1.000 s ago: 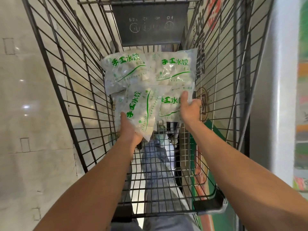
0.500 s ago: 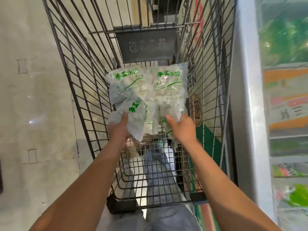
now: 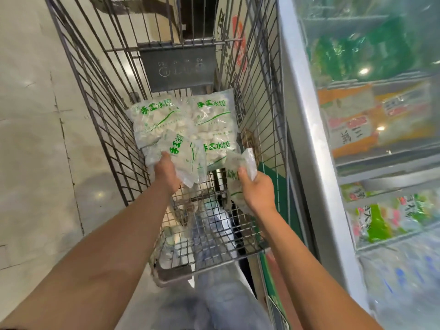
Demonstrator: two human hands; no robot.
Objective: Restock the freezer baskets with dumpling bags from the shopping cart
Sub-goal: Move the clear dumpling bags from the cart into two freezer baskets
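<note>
Head view: both hands are reaching into the grey wire shopping cart (image 3: 100, 96). The left hand (image 3: 166, 171) is gripping one clear plastic dumpling bag with green writing (image 3: 184, 153). The right hand (image 3: 258, 189) is holding another clear dumpling bag (image 3: 240, 172) (crumpled). More bags (image 3: 212, 120) are lying behind, beside the glass-front freezer (image 3: 381, 115).

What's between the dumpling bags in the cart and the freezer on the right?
In the head view, only the cart's wire side wall separates the dumpling bags from the freezer.
</note>
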